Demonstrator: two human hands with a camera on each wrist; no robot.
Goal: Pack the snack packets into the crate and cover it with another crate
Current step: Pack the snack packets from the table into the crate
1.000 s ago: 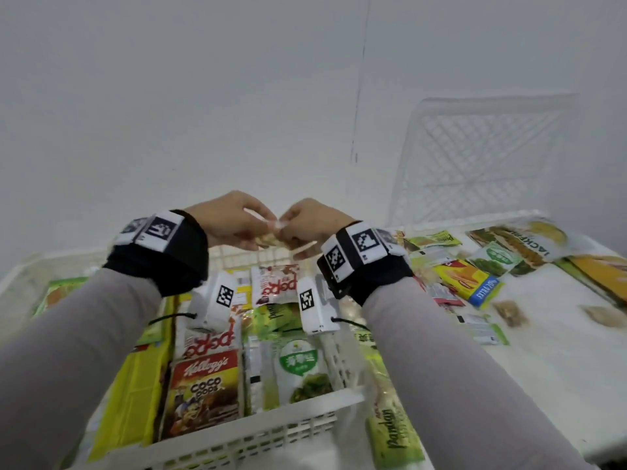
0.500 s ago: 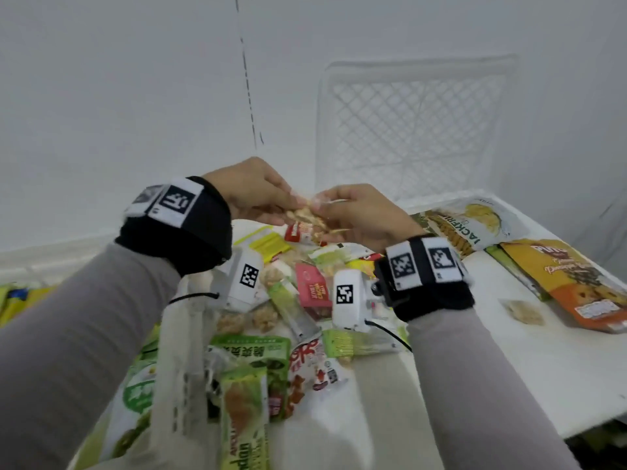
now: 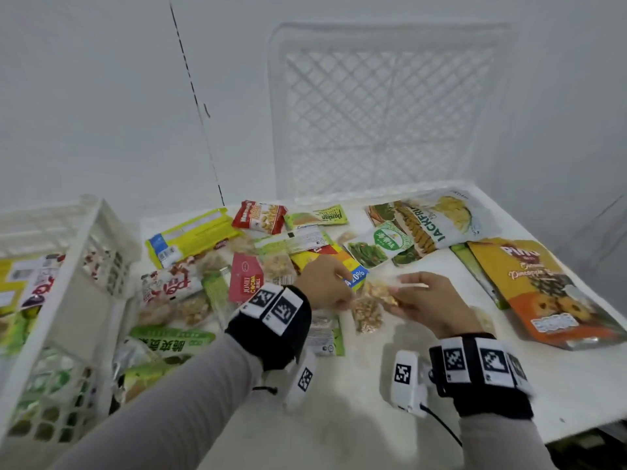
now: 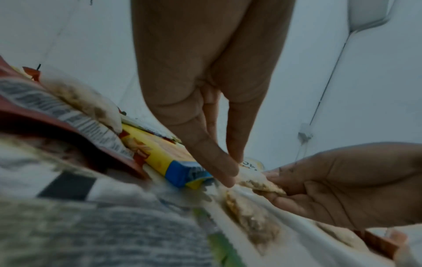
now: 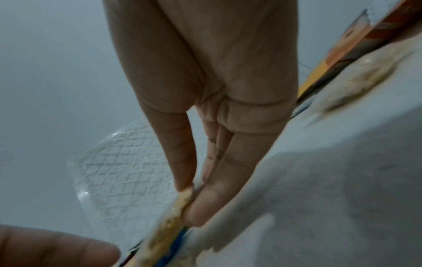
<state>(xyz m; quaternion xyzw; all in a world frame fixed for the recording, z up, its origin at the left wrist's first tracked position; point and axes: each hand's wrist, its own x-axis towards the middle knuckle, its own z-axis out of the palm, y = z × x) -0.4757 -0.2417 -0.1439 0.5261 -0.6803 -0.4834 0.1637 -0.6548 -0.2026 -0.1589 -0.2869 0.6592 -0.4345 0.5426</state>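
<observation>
Both hands' grip [image 3: 369, 293] pinching one clear snack packet [image 3: 376, 293] above table [image 3: 339, 418].

I see snack packets [image 3: 305, 245] strewn across the table's middle, a part-filled white crate [image 3: 64, 266] at its left edge, another crate [image 3: 383, 106] upright at its far edge.

My head camera looks forward and down from above the table [image 3: 356, 418], taking in the crate [image 3: 78, 266] at near left and a second crate [image 3: 386, 106] propped against the far wall. The camera on my left wrist sits very close, facing along my left hand [image 4: 205, 90] toward the right. The one on my right wrist faces along my right hand [image 5: 205, 90] toward that far crate. Both wrist views share the small clear packet [image 4: 255, 180].
</observation>
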